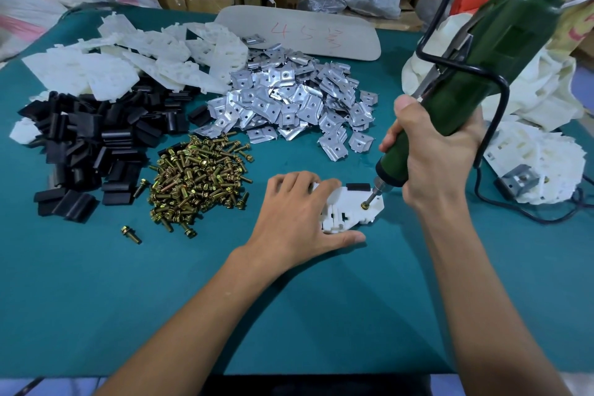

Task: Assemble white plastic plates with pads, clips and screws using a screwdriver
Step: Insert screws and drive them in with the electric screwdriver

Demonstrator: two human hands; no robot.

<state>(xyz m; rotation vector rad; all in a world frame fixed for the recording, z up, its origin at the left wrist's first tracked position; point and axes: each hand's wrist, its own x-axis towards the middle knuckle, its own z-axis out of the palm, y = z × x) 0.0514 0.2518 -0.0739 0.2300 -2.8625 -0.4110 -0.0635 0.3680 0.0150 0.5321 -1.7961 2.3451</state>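
Observation:
A white plastic plate [345, 207] lies on the teal table [160, 283] in front of me, with a black pad [357, 186] at its far edge. My left hand [297, 212] holds the plate down, fingers over its left part and thumb along its near edge. My right hand [432, 151] grips a green electric screwdriver [475, 80], tilted, with its bit set on a brass screw [364, 205] in the plate's right end.
A heap of brass screws [199, 180] lies left of the plate, black pads [96, 145] further left, metal clips [289, 103] behind, loose white plates [128, 58] at the back left. Assembled plates [540, 164] pile up at right, with the screwdriver's cable [527, 214]. Bags and boxes stand behind.

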